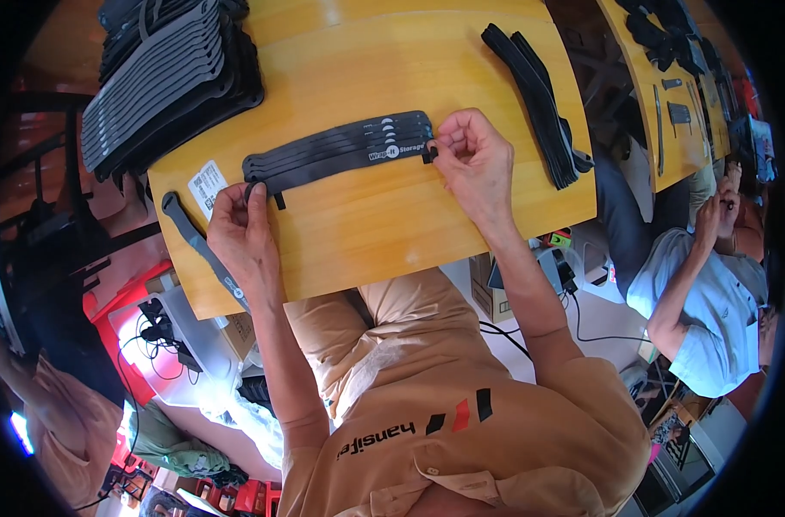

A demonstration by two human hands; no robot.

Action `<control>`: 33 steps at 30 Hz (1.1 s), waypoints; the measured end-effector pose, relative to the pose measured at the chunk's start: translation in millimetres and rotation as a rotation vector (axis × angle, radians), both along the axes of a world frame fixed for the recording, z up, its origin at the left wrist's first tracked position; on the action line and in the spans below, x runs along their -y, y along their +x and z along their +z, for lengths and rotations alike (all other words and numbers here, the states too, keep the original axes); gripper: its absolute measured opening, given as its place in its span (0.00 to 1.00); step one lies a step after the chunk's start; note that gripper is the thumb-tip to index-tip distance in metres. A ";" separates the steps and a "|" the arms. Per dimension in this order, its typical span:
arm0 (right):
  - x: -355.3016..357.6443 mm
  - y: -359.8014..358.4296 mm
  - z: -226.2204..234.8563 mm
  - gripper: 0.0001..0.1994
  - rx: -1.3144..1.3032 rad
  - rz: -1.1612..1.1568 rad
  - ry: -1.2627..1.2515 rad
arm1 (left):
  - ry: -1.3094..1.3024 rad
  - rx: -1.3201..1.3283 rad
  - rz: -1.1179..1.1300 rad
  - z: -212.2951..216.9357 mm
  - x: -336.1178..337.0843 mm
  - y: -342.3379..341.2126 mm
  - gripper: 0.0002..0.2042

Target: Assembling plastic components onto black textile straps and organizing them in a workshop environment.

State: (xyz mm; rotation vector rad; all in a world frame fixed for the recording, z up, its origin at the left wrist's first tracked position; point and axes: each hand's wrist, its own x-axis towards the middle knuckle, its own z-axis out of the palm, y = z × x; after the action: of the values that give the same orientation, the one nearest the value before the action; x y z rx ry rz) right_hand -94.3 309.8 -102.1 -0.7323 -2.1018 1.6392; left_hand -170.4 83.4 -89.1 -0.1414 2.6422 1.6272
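Note:
A fanned stack of several black storage straps with white print lies across the middle of the yellow table. My left hand pinches the stack's left end between thumb and fingers, beside a short black tab hanging below it. At the opposite end, my right hand is closed on the straps' right corner, where a small dark piece shows at the fingertips. One single black strap lies at the table's left edge, close to my left wrist. A white label sheet sits just beyond my left hand.
A tall pile of black straps stands at the back left. Another bundle of straps lies on the table's right side. To the right, a person in a light blue shirt sits by a second yellow table.

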 end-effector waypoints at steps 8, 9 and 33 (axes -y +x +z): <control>1.1 -0.7 0.2 0.08 0.007 -0.021 0.024 | 0.002 -0.015 -0.007 -1.1 0.4 -0.2 0.06; 1.2 -0.6 -0.4 0.08 0.006 -0.019 0.023 | -0.002 -0.016 -0.006 -1.1 0.2 -0.1 0.06; 3.8 -0.3 -2.4 0.07 0.005 -0.022 0.106 | -0.194 -0.163 -0.023 -0.1 -4.2 0.1 0.07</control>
State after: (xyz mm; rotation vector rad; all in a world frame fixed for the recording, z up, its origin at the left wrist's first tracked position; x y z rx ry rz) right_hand -94.6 306.1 -104.5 -0.7237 -2.1572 1.5034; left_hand -170.3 87.6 -89.2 0.0182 2.9092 1.4305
